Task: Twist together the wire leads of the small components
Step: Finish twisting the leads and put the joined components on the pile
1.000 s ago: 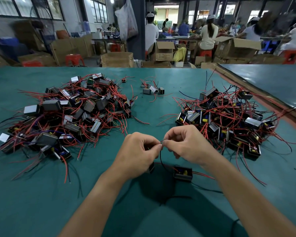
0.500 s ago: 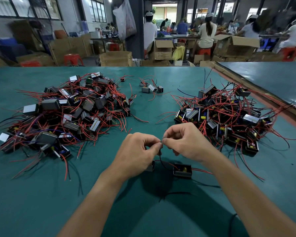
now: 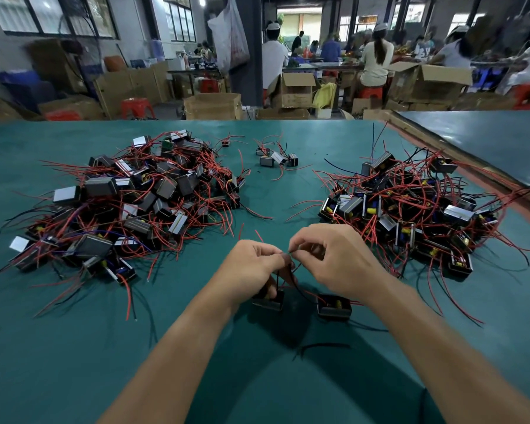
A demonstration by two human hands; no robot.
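Two small black box components lie on the green table just below my hands: one (image 3: 268,301) under my left hand, the other (image 3: 334,307) under my right wrist. Thin black and red wire leads (image 3: 291,276) rise from them to my fingertips. My left hand (image 3: 254,270) and my right hand (image 3: 334,258) meet at the middle, thumb and forefinger of each pinched on the wire leads. The lead tips are hidden between the fingers.
A big pile of components with red leads (image 3: 129,203) lies at the left, another pile (image 3: 410,209) at the right. A few loose components (image 3: 276,157) sit farther back. A loose black wire (image 3: 322,347) lies near me. A second table (image 3: 487,142) adjoins at right; people and cardboard boxes stand beyond.
My hands have stayed pinched on the leads, fingers shifting slightly as the wires turn. The left component now shows more below my left hand.
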